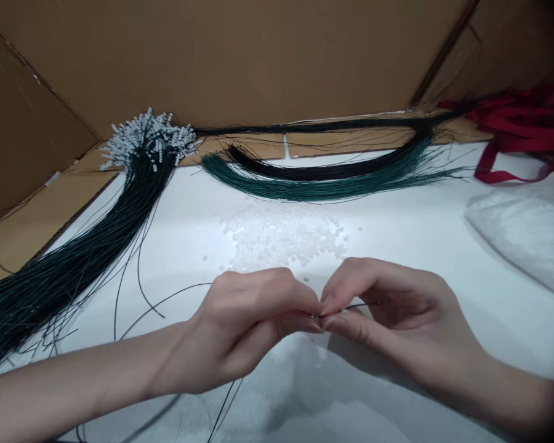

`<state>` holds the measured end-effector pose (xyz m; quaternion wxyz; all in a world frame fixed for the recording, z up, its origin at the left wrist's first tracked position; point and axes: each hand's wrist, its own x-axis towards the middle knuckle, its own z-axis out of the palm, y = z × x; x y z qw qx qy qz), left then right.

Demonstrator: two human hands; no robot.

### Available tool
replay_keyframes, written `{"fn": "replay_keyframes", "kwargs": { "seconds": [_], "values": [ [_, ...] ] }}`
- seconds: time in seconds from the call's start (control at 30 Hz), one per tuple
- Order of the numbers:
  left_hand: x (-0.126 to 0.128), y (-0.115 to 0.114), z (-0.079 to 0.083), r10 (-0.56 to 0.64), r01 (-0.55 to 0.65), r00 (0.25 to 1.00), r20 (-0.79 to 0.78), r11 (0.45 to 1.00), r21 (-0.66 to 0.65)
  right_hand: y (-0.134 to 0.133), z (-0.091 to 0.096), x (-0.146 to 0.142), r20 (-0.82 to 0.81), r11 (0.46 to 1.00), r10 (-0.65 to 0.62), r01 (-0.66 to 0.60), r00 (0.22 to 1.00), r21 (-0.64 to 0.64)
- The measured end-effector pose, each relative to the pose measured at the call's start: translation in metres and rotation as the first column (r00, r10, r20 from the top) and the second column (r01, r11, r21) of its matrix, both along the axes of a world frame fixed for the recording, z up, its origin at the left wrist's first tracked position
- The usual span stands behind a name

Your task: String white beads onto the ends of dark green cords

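Table top point(425, 234): smooth white, faintly glossy. Walls point(258, 55) behind its far edge: matt brown cardboard. Cords point(64, 271) along left edge: thin dark green strands with slight sheen, their tips carrying white beads point(150, 138). Loose beads point(281, 234) at centre: translucent, plastic-looking. Ribbon point(521, 126) at far right corner: red cloth. Bag point(530, 231) at right edge: clear crinkled plastic. Pinched cord point(351, 306): thin, dark.
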<state>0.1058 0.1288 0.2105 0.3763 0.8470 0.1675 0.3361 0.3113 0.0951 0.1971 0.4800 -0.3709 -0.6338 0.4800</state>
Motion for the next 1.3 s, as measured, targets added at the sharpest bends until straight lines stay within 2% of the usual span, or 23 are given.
{"fn": "replay_keyframes", "kwargs": {
  "seconds": [0.2, 0.4, 0.57, 0.63, 0.8, 1.1, 1.3],
  "values": [
    [0.0011, -0.0002, 0.0020, -0.012, 0.012, 1.000, -0.003, 1.000, -0.008, -0.0022, 0.0004, 0.0020, 0.000, 1.000, -0.007, 0.007, 1.000, -0.023],
    [0.0010, -0.0024, -0.0024, 0.070, -0.071, 0.997, -0.030, 0.997, -0.015, -0.0003, 0.0022, 0.0001, -0.006, 1.000, -0.015, 0.015, 1.000, -0.024],
    [0.0014, -0.0055, -0.0013, 0.028, -0.037, 0.999, -0.043, 0.978, -0.204, -0.0013, 0.0012, -0.0026, -0.026, 0.995, -0.057, 0.055, 0.998, -0.078],
    [0.0013, -0.0060, -0.0006, 0.021, -0.029, 0.999, -0.040, 0.973, -0.228, -0.0021, 0.0010, -0.0028, -0.027, 0.994, -0.064, 0.061, 0.998, -0.094],
    [-0.0002, -0.0048, -0.0018, 0.064, -0.073, 0.996, -0.062, 0.986, -0.149, -0.0014, 0.0011, -0.0008, 0.003, 0.995, -0.075, 0.075, 0.997, -0.072],
    [-0.0008, -0.0049, 0.0001, 0.143, -0.146, 0.988, -0.064, 0.988, -0.044, 0.0018, 0.0005, 0.0028, 0.063, 0.994, -0.071, 0.066, 0.995, 0.088],
    [0.0003, -0.0053, 0.0002, 0.157, -0.156, 0.988, -0.017, 0.988, 0.010, 0.0012, 0.0000, 0.0019, 0.053, 0.994, -0.040, 0.034, 0.998, 0.101]
  ]
}}
